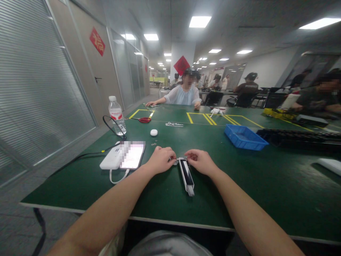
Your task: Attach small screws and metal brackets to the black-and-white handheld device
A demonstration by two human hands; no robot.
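A long narrow black and white part (pixel 186 175) lies on the green table (pixel 239 185), pointing toward me. My left hand (pixel 160 159) is curled at its far end on the left side, fingers pinched on a small piece I cannot make out. My right hand (pixel 198 160) is curled at the same far end on the right side, fingertips pressed to the part's end. Both hands rest on the table.
A phone (pixel 132 155) and a white power bank (pixel 112 160) with cable lie to the left. Behind them stand a water bottle (pixel 116 114), red scissors (pixel 144 120), a white round object (pixel 153 132). A blue tray (pixel 245 137) sits right. A person (pixel 183 94) sits opposite; others work at right.
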